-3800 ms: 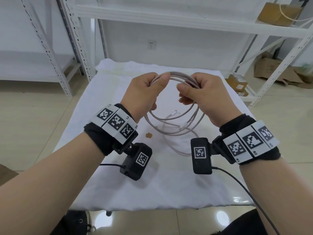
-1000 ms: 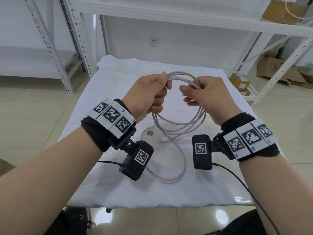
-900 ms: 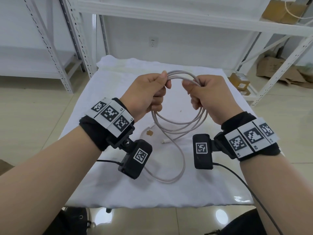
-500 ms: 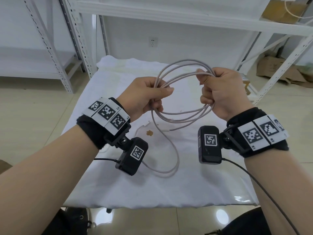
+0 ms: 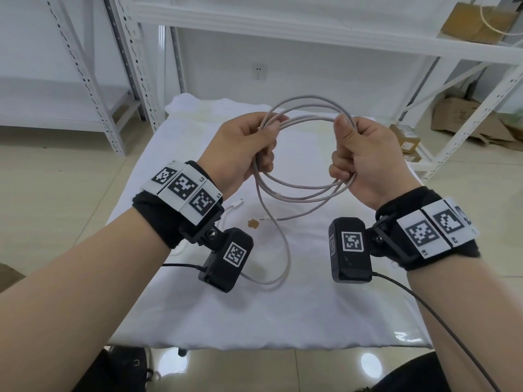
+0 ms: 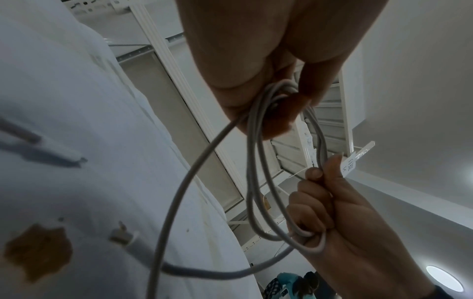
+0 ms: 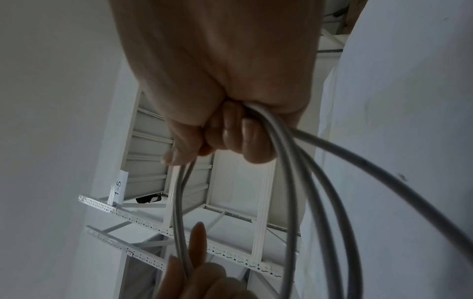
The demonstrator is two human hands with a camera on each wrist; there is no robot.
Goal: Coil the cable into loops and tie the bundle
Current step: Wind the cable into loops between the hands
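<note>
A pale grey cable (image 5: 305, 190) hangs in several loops between my two hands, above the white cloth-covered table (image 5: 325, 306). My left hand (image 5: 249, 148) pinches the loops on their left side between thumb and fingers. My right hand (image 5: 356, 154) is fisted round the right side of the loops. A loose tail of the cable (image 5: 284, 256) drops from the left hand and curves over the cloth; one white plug (image 5: 236, 204) lies near my left wrist. In the left wrist view the cable (image 6: 256, 182) runs to the right hand (image 6: 332, 218); in the right wrist view the fist (image 7: 230, 121) grips the cable (image 7: 307, 182).
White metal shelving (image 5: 119, 80) stands behind and on both sides of the table. Cardboard boxes (image 5: 464, 120) lie on the floor at the right, another box (image 5: 478, 21) on the upper shelf. A small brown stain (image 5: 254, 222) marks the cloth.
My hands have moved apart, so the loops spread into a wider, rounder coil. The right hand rose, then dropped back level with the left; the tail on the cloth shifted slightly.
</note>
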